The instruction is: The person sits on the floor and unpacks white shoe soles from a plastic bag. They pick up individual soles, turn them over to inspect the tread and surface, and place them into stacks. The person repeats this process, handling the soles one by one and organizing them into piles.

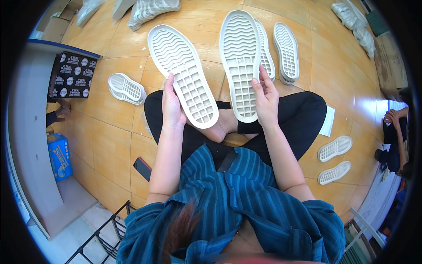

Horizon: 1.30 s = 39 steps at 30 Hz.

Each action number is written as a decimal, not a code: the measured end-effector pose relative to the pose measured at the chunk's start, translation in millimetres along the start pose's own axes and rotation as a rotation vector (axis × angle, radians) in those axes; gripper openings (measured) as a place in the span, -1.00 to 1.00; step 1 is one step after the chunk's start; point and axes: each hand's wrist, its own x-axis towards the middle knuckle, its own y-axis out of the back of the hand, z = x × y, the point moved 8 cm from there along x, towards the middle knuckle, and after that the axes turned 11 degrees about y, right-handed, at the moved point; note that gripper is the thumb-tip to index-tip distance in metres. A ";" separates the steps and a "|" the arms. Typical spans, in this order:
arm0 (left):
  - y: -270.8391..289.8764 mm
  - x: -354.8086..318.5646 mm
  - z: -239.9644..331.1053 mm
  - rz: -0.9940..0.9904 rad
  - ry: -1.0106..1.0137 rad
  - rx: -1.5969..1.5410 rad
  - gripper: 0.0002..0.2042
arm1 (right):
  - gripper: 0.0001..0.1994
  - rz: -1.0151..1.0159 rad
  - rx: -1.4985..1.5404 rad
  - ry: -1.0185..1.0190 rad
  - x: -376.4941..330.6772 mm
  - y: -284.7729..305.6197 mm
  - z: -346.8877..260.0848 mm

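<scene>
Sitting cross-legged on a tan floor (105, 141) in black trousers (299, 114) and a striped blue shirt (211, 193), gripping one white sole (183, 75) over the left part of the trousers in a half-closed left hand (173, 103), laying the thumb along its left edge and hiding the fingers behind. Pinching a second white sole (241, 66) over the middle of the trousers with a partly curled right hand (267, 97), setting thumb and fingers at its right edge, leaving the full contact behind impossible to tell. Showing treads of wavy ribs far from the trousers and square grids nearer to them. Partly covering a third sole (266, 53) beyond the trousers, and facing a stacked-looking pair (286, 49) beyond and toward their right. Having another light-coloured pair (125, 88) just left of the trousers, a white sheet (327, 121) just right of them, and two loose soles (335, 148) farther right. Sitting near a dark phone (143, 169) left of the trousers, well apart from a black printed box (73, 75) and a blue box (60, 157) farther left. Facing wrapped shoes (153, 11) well beyond the trousers, and sharing the room with another person (399, 134), partly in view well to their right.
</scene>
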 end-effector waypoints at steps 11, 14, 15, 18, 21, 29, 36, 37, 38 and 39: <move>-2.4 -6.0 5.0 0.077 -0.016 0.010 -0.54 | -0.49 -0.005 0.084 0.082 0.6 -3.6 -10.7; -0.4 -4.6 3.0 0.086 -0.004 0.001 -0.53 | -0.49 -0.020 0.084 0.092 0.4 -3.5 -8.7; 0.9 -3.8 2.1 0.090 0.005 -0.005 -0.53 | -0.48 -0.015 0.082 0.057 0.5 -2.3 -4.2; 6.7 0.5 -0.4 0.117 0.060 -0.017 -0.51 | -0.47 -0.054 0.147 0.052 2.6 -0.4 3.2; 8.7 7.7 -5.3 0.074 0.158 -0.078 -0.51 | -0.47 -0.103 0.089 -0.146 2.3 7.0 30.8; 8.3 25.3 -6.9 0.026 0.230 -0.286 -0.63 | -0.49 -0.178 0.053 -0.311 0.3 9.9 64.1; 4.0 9.5 23.8 0.068 0.081 -0.226 -0.61 | -0.39 -0.002 0.402 -0.123 56.9 9.7 -47.9; 4.6 6.2 28.4 0.080 0.063 -0.229 -0.60 | -0.38 -0.040 0.487 -0.069 63.0 6.3 -70.0; 3.2 3.4 33.3 0.064 0.041 -0.216 -0.59 | -0.35 -0.008 0.477 -0.050 68.4 8.9 -85.3; 4.8 0.8 36.2 0.076 0.033 -0.217 -0.58 | -0.32 -0.015 0.496 -0.012 71.5 9.7 -100.6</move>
